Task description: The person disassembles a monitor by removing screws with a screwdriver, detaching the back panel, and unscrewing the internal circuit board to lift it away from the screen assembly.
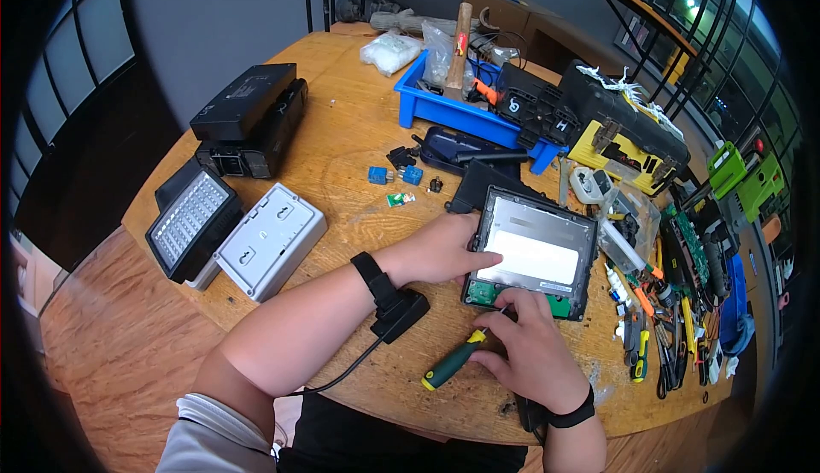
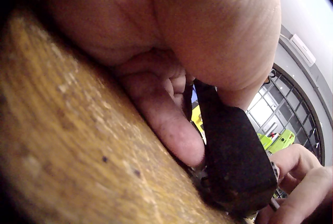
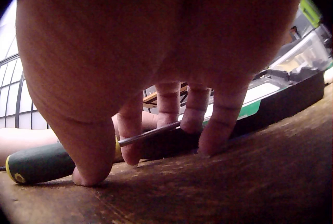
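Observation:
A black-framed display panel lies face-down near the table's right front, its silver back and a green circuit board exposed. My left hand grips its left side, thumb over the top. In the left wrist view, curled fingers meet the black edge. Beside the panel's front edge, my right hand holds a screwdriver with a green and yellow handle. In the right wrist view, the handle sits between thumb and index finger, its shaft crossing the fingers; the tip is hidden.
A blue bin with a hammer stands behind. Small blue components and a green board lie mid-table. At left are an LED lamp, a white casing and black boxes; several tools crowd the right.

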{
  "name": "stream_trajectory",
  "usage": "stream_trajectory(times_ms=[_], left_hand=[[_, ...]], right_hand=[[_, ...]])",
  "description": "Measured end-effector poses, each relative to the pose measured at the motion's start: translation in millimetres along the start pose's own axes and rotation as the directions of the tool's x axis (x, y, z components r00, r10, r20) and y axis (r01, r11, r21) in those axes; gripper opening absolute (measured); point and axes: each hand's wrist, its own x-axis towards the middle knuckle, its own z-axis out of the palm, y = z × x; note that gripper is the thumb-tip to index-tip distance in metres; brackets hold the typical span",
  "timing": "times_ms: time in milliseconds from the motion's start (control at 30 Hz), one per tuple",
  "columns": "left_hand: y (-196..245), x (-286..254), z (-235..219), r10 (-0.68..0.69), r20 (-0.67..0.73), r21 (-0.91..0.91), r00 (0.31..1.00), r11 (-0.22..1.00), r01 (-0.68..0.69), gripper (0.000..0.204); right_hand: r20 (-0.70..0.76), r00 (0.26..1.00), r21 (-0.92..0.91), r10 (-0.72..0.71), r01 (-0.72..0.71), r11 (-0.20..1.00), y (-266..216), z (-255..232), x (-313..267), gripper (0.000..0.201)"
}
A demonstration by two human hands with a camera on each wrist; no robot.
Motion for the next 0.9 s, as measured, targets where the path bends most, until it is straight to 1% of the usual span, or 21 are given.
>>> stream_trajectory(times_ms=[200, 567, 633, 700, 900], left_hand=[[-1.4, 0.5, 0.7, 0.006, 0.000, -0.027, 1.000, 1.000, -0.006, 0.044], [-0.1, -0.4, 0.8, 0.012, -0.002, -0.023, 1.000, 1.000, -0.012, 0.043], [0.6, -0.6, 0.5, 0.020, -0.004, -0.030, 1.000, 0.999, -0.020, 0.043], [0.5, -0.2, 0.1, 0.004, 0.005, -0.006, 1.000, 1.000, -0.004, 0.044], [1.2, -0.6, 0.1, 0.005, -0.001, -0.011, 1.000, 1.000, -0.005, 0.044]], right_hand=[[-0.001, 1.000, 0.012, 0.011, -0.011, 1.000, 0.0, 0.4, 0.0, 0.038], [-0.003, 1.000, 0.025, 0.020, -0.020, 0.999, 0.3, 0.7, -0.3, 0.039], [0.005, 1.000, -0.001, 0.004, -0.004, 1.000, -0.4, -0.4, 0.2, 0.036], [0.006, 1.000, -0.001, 0.005, -0.005, 1.000, -0.4, -0.4, 0.1, 0.036], [0.005, 1.000, 0.005, 0.011, -0.011, 1.000, 0.2, 0.0, -0.1, 0.037]])
